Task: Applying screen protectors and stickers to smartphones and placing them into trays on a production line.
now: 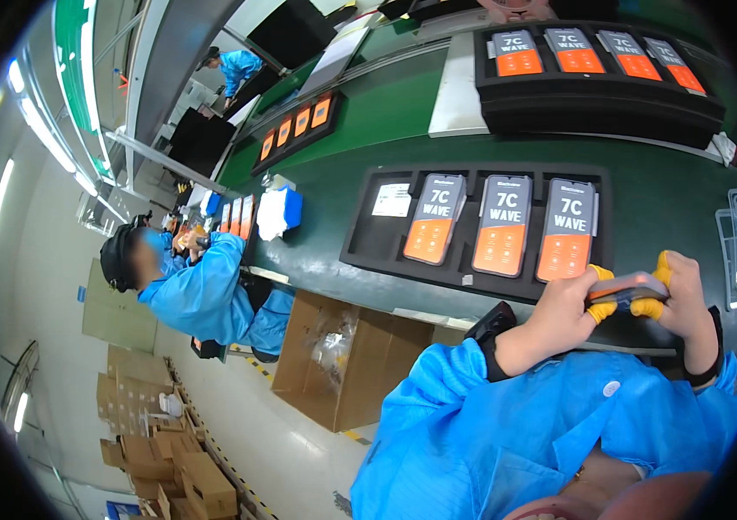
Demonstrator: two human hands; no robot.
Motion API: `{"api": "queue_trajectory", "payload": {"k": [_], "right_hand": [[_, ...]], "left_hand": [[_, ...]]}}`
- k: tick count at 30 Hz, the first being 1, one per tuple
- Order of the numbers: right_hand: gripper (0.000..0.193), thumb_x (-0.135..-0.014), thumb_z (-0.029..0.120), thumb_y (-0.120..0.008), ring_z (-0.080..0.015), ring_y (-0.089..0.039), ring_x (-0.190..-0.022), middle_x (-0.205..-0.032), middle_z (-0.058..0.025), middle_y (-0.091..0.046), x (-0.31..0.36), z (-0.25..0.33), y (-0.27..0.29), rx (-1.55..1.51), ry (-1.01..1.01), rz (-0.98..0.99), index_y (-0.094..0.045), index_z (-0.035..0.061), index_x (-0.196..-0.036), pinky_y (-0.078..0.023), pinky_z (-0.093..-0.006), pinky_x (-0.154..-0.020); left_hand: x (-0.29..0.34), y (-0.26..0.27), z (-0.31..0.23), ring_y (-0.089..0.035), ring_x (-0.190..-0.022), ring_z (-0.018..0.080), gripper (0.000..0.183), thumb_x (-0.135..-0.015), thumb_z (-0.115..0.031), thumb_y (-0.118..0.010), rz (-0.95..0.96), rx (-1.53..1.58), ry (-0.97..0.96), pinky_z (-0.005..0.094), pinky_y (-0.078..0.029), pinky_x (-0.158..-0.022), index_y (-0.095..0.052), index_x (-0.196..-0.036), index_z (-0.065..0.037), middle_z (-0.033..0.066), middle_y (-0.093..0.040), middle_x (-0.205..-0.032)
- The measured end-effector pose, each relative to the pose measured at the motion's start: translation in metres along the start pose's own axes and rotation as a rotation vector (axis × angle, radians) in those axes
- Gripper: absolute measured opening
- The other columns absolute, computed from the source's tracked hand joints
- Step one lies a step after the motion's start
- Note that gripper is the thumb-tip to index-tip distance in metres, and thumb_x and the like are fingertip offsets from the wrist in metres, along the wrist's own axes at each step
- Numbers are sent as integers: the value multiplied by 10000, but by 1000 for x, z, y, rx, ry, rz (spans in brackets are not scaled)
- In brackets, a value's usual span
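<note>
Both my hands hold one phone (pixel 626 287) edge-on, just in front of a black tray (pixel 360 251). My left hand (pixel 563 312) grips its left end and my right hand (pixel 687 299) its right end; yellow finger cots cover my fingertips. The tray lies on the green conveyor belt (pixel 386 130) and holds three phones (pixel 502 225) with grey and orange screen labels, plus one slot with only a white card (pixel 392 199). My blue sleeves and black wrist straps show below.
A second black tray (pixel 594 108) with several labelled phones sits further back on a stack. Clear plastic films (pixel 736 243) lie at the right. A co-worker in blue (pixel 204 295) works at the left. Cardboard boxes (pixel 342 364) stand under the table.
</note>
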State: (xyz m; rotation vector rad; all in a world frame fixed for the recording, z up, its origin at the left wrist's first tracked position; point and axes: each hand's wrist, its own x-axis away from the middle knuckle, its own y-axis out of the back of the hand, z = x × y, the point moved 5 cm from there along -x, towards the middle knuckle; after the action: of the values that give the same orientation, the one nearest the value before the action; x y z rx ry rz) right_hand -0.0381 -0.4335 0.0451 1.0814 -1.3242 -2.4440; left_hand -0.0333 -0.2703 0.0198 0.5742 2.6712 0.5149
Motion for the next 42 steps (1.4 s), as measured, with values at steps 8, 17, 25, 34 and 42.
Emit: {"api": "queue_trajectory", "payload": {"k": [8, 17, 25, 34, 42], "right_hand": [[590, -645, 422, -664, -302, -407, -905, -999, -140, -441, 69, -29, -19, 217, -247, -56, -466, 2, -1009, -326, -360, -783], [728, -599, 505, -656, -284, -406, -890, -974, -141, -425, 66, -21, -30, 136, -286, 55, -420, -18, -1046, -337, -361, -782], [595, -652, 443, -647, -311, -430, -826, -872, -138, -449, 44, -12, -43, 262, -211, 136, -467, -21, -977, -348, -362, -754], [678, -653, 433, -668, -207, -489, -880, -986, -110, -480, 47, -15, -28, -116, -502, -64, -401, -13, -1088, -390, -321, -798], [787, -605, 404, -730, -130, -507, -888, -1014, -67, -508, 27, -12, -47, -856, -375, -312, -369, -12, -1166, -409, -272, -798]], "left_hand": [[6, -3, 8, -555, -607, 319, 199, -671, 11, -604, -70, 182, -28, 337, -427, -527, -501, -842, 20, 164, -544, -677], [12, 23, 11, -555, -721, 371, 275, -688, -21, -588, 188, 251, -38, 372, -436, -609, -471, -934, 15, 189, -559, -750], [10, 17, 40, -549, -722, 371, 232, -706, -34, -584, -49, 103, -47, 381, -442, -599, -465, -899, 13, 199, -565, -780], [4, 14, 41, -530, -883, 337, 424, -710, -147, -638, 163, 324, 105, 359, -423, -748, -438, -1053, 2, 193, -540, -935], [13, -10, 29, -569, -782, 297, 335, -695, -95, -619, 362, 394, 26, 346, -448, -659, -497, -992, 0, 157, -566, -835]]}}
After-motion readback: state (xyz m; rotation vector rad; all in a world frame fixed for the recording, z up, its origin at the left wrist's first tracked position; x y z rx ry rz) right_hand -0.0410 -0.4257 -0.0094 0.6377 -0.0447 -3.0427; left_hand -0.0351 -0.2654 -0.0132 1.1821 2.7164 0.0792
